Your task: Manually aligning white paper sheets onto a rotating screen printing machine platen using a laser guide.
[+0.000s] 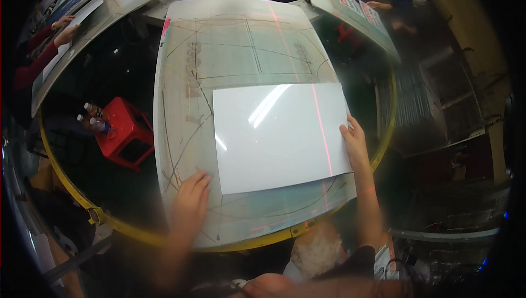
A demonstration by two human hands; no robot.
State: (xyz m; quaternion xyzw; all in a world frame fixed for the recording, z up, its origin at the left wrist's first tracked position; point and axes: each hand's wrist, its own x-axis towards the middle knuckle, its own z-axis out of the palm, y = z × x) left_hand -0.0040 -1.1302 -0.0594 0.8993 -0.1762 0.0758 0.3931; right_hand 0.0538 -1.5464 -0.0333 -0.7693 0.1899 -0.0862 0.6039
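Observation:
A glossy white sheet (274, 139) lies slightly askew over the near part of a long pale board (181, 100) marked with dark lines. My right hand (356, 142) grips the sheet's right edge, thumb on top; some fingers are hidden. Left of the sheet's near left corner, my left hand (192, 196) lies on the board with its fingers stretched out, apart from the sheet. A red light line crosses both sheet and board, and ceiling light reflects off the sheet.
A yellow curved rail (274, 239) runs round beneath the boards. On the left, a red stool (129, 131) stands near several bottles (97, 117). Other people work at neighbouring boards: one person's hands (66, 30) at far left, another masked person (408, 7) at far right.

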